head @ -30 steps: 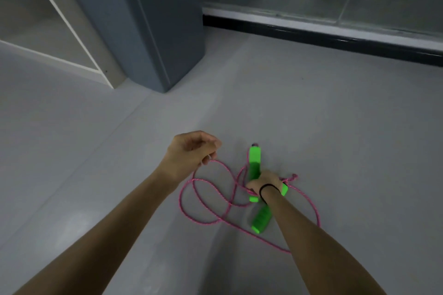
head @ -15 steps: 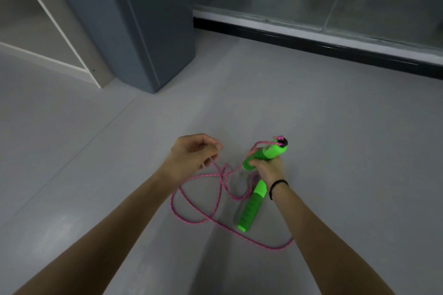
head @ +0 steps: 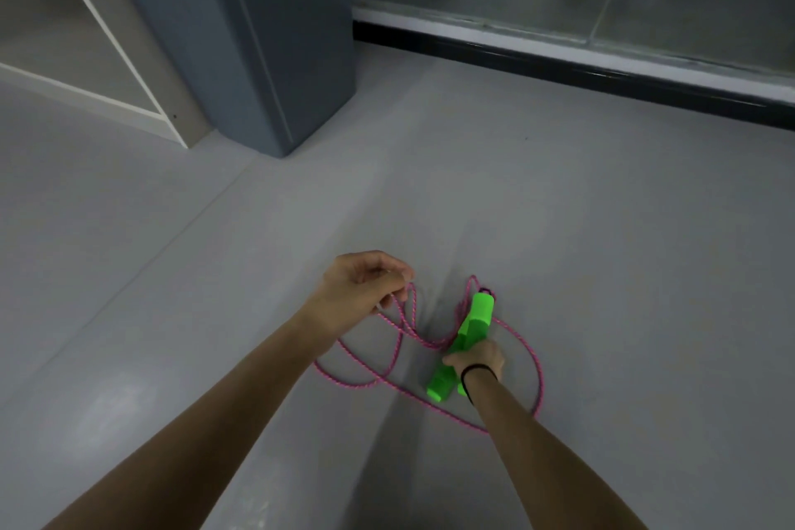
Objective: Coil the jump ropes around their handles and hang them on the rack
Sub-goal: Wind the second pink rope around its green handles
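Pink rope (head: 534, 361) pinched in left hand (head: 361, 286) fingers; right hand (head: 479, 359) fingers clench green handles (head: 466, 340).

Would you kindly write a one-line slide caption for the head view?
Right hand grips both green handles together while left hand pinches the loose pink rope above the grey floor.

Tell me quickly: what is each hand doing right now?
Left hand: closed, pinching the pink rope.
Right hand: closed around the green handles.
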Demonstrator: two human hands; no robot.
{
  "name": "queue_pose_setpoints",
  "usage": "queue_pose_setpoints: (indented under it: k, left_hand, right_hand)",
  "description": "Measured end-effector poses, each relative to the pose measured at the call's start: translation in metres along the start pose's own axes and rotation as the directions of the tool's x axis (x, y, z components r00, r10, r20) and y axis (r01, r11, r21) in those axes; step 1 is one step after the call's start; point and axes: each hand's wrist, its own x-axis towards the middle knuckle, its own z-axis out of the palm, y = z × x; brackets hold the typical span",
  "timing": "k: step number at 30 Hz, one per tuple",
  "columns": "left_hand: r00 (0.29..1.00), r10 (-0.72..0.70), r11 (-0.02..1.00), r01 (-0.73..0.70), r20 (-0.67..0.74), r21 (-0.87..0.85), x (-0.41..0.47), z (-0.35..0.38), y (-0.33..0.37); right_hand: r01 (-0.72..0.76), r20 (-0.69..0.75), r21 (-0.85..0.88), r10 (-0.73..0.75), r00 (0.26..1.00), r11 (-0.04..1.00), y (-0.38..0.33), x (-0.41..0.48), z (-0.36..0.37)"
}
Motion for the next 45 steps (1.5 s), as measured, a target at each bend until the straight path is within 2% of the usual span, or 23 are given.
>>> queue_pose_setpoints:
  k: [2, 5, 8, 10, 12, 16, 19, 21, 24, 25, 26, 27, 28, 30, 31, 32, 33, 36, 38, 39, 41, 43, 45]
  left_hand:
    - [1.0, -0.011, 1.0, 0.011, -0.009, 0.013, 0.001, -0.003, 0.001]
    - [0.997, -0.053, 0.998, 0.054, -0.05, 0.027, 0.003, -0.007, 0.009]
    - [0.973, -0.226, 0.974, 0.225, -0.045, -0.012, 0.001, -0.006, 0.047]
    - [0.95, -0.311, 0.95, 0.311, 0.018, -0.031, -0.005, -0.006, 0.091]
    - [0.959, -0.275, 0.959, 0.279, 0.077, -0.053, -0.015, -0.009, 0.148]
    - [0.977, -0.148, 0.983, 0.162, 0.151, -0.086, -0.051, -0.028, 0.278]
    - [0.967, -0.074, 0.993, 0.095, 0.243, -0.076, -0.087, -0.055, 0.383]
    - [0.954, -0.048, 0.998, 0.058, 0.297, -0.027, -0.113, -0.078, 0.452]
    - [0.916, -0.019, 1.0, 0.02, 0.4, 0.002, -0.15, -0.116, 0.554]
    - [0.902, -0.008, 1.0, 0.003, 0.432, 0.012, -0.163, -0.129, 0.587]
    - [0.89, 0.006, 1.0, -0.017, 0.457, 0.02, -0.177, -0.14, 0.618]
    - [0.881, 0.019, 0.999, -0.034, 0.472, 0.024, -0.188, -0.151, 0.647]
    - [0.873, 0.034, 0.998, -0.056, 0.487, 0.03, -0.2, -0.162, 0.674]
    - [0.842, 0.063, 0.994, -0.098, 0.535, 0.038, -0.22, -0.178, 0.723]
    - [0.827, 0.08, 0.992, -0.118, 0.557, 0.034, -0.228, -0.183, 0.744]
    - [0.812, 0.093, 0.99, -0.136, 0.576, 0.031, -0.234, -0.188, 0.76]
    - [0.801, 0.113, 0.988, -0.156, 0.588, 0.023, -0.239, -0.191, 0.773]
    - [0.816, 0.157, 0.982, -0.189, 0.557, 0.001, -0.243, -0.197, 0.795]
    - [0.841, 0.199, 0.976, -0.218, 0.502, -0.022, -0.243, -0.197, 0.803]
    - [0.854, 0.22, 0.973, -0.229, 0.471, -0.039, -0.243, -0.196, 0.808]
    - [0.888, 0.245, 0.969, -0.235, 0.39, -0.075, -0.242, -0.191, 0.819]
    - [0.908, 0.275, 0.961, -0.265, 0.317, -0.077, -0.243, -0.183, 0.833]
    - [0.917, 0.329, 0.93, -0.356, 0.224, 0.094, -0.238, -0.173, 0.842]
  right_hand:
    - [0.019, -0.01, 0.072, -0.019, 1.0, 0.997, -0.01, -0.006, -0.001]
    - [0.134, -0.036, 0.292, -0.129, 0.991, 0.947, -0.047, -0.026, -0.016]
    - [0.296, -0.037, 0.548, -0.33, 0.943, 0.783, -0.099, -0.074, -0.051]
    - [0.375, -0.051, 0.664, -0.461, 0.886, 0.647, -0.136, -0.124, -0.087]
    - [0.461, -0.114, 0.697, -0.55, 0.828, 0.549, -0.171, -0.174, -0.129]
    - [0.621, -0.22, 0.656, -0.678, 0.702, 0.43, -0.231, -0.264, -0.219]
    - [0.728, -0.266, 0.521, -0.726, 0.634, 0.446, -0.273, -0.33, -0.285]
    - [0.732, -0.203, 0.491, -0.754, 0.624, 0.473, -0.301, -0.377, -0.331]
    - [0.804, -0.086, 0.35, -0.838, 0.539, 0.481, -0.349, -0.455, -0.414]
    - [0.811, -0.11, 0.341, -0.837, 0.536, 0.475, -0.366, -0.48, -0.448]
    - [0.792, -0.18, 0.38, -0.801, 0.571, 0.478, -0.382, -0.501, -0.484]
    - [0.781, -0.322, 0.436, -0.733, 0.6, 0.448, -0.398, -0.518, -0.518]
    - [0.789, -0.448, 0.473, -0.663, 0.599, 0.393, -0.413, -0.531, -0.547]
    - [0.785, -0.485, 0.549, -0.655, 0.579, 0.288, -0.443, -0.558, -0.587]
    - [0.746, -0.402, 0.619, -0.718, 0.569, 0.245, -0.457, -0.571, -0.595]
    - [0.682, -0.272, 0.689, -0.784, 0.558, 0.246, -0.468, -0.586, -0.601]
    - [0.698, -0.228, 0.664, -0.816, 0.531, 0.269, -0.474, -0.598, -0.601]
    - [0.698, -0.244, 0.671, -0.816, 0.524, 0.248, -0.473, -0.622, -0.599]
    - [0.636, -0.255, 0.732, -0.767, 0.589, 0.245, -0.465, -0.625, -0.596]
    - [0.654, -0.264, 0.699, -0.745, 0.613, 0.291, -0.459, -0.623, -0.593]
    - [0.739, -0.281, 0.532, -0.737, 0.615, 0.414, -0.445, -0.62, -0.592]
    - [0.83, -0.223, 0.233, -0.803, 0.553, 0.507, -0.43, -0.626, -0.599]
    - [0.866, -0.049, -0.145, -0.877, 0.478, 0.479, -0.422, -0.647, -0.619]
